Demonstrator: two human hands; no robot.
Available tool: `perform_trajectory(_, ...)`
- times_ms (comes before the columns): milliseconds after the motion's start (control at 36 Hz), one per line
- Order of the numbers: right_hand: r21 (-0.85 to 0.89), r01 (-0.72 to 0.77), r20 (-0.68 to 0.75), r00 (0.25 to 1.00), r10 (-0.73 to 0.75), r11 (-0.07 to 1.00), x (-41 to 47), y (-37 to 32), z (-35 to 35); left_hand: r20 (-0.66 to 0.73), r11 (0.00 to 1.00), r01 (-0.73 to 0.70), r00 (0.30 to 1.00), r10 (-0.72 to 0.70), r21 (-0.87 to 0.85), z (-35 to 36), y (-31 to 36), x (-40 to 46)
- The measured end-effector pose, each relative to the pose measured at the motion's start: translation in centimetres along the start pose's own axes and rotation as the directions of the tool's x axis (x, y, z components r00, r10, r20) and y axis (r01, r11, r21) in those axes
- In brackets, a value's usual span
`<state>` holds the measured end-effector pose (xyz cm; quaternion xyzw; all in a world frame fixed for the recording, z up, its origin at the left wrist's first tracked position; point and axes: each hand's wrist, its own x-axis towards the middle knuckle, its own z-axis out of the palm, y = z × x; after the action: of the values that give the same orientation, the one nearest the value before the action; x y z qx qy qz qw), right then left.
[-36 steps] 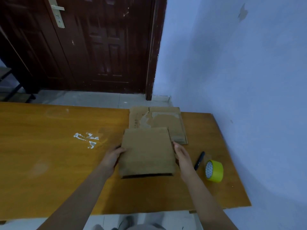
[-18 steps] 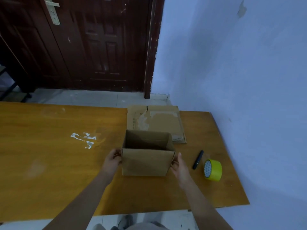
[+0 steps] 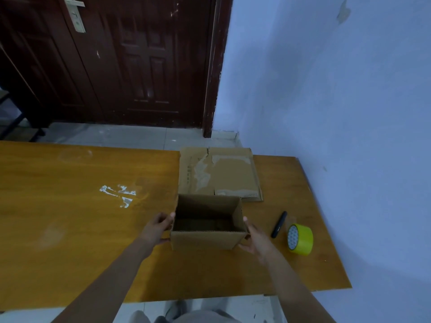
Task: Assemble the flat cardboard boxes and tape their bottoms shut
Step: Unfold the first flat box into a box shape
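Note:
A small brown cardboard box (image 3: 205,240) stands on the wooden table (image 3: 70,241) with its open side up, its dark inside showing. My left hand (image 3: 156,229) grips its left wall and my right hand (image 3: 254,238) grips its right wall, fingers curled round the near corners. Just behind the box, flat cardboard sheets (image 3: 224,173) with old tape marks lie stacked at the table's far edge. A yellow tape roll (image 3: 300,239) stands on edge to the right of my right hand.
A black pen-like tool (image 3: 279,224) lies between the box and the tape roll. White tape residue (image 3: 119,195) marks the table left of the box. A blue wall (image 3: 349,113) runs along the table's right edge; a dark door (image 3: 140,61) lies beyond.
The box has turned from lying with a flat face up to standing with its opening up. Both hands slid from its top sides down to its side walls.

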<state>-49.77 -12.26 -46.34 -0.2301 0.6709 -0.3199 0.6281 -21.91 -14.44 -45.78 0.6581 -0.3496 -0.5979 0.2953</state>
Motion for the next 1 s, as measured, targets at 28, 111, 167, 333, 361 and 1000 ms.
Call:
perform_trajectory(28, -0.001, -0.007, -0.001, 1.000, 0.007, 1.000, 0.1, 0.1, -0.1, 0.000, 1.000, 0.006, 1.000, -0.006, 0.009, 0.0, 0.0, 0.1)
perform_trajectory(111, -0.045, -0.012, 0.001, 1.000, 0.012, 0.999, 0.4, 0.1, -0.7, -0.007, 0.999, 0.008, 1.000, -0.008, 0.037, -0.1, 0.1, 0.3)
perform_trajectory(167, -0.100, -0.015, 0.026, 0.999, 0.018, 0.995, -0.1, -0.5, -0.6, 0.010, 0.998, 0.008, 1.000, -0.008, 0.054, 0.1, 0.3, 0.5)
perform_trajectory(333, -0.288, -0.010, 0.036, 0.999, 0.021, 0.957, 0.3, -0.6, 0.5, 0.007, 0.968, -0.093, 0.996, 0.094, 0.232, 0.9, -0.8, 1.3)
perform_trajectory(361, -0.273, -0.009, 0.025, 1.000, 0.016, 0.962, 0.4, -0.7, 0.7, 0.008, 0.974, -0.086, 0.996, 0.086, 0.210, 0.8, -0.8, 1.6)
perform_trajectory(1000, -0.591, 0.051, -0.017, 0.997, -0.075, 0.805, 1.2, -3.0, 2.3, -0.009, 0.948, -0.102, 0.994, 0.110, 0.301, 0.3, -1.5, 3.5)
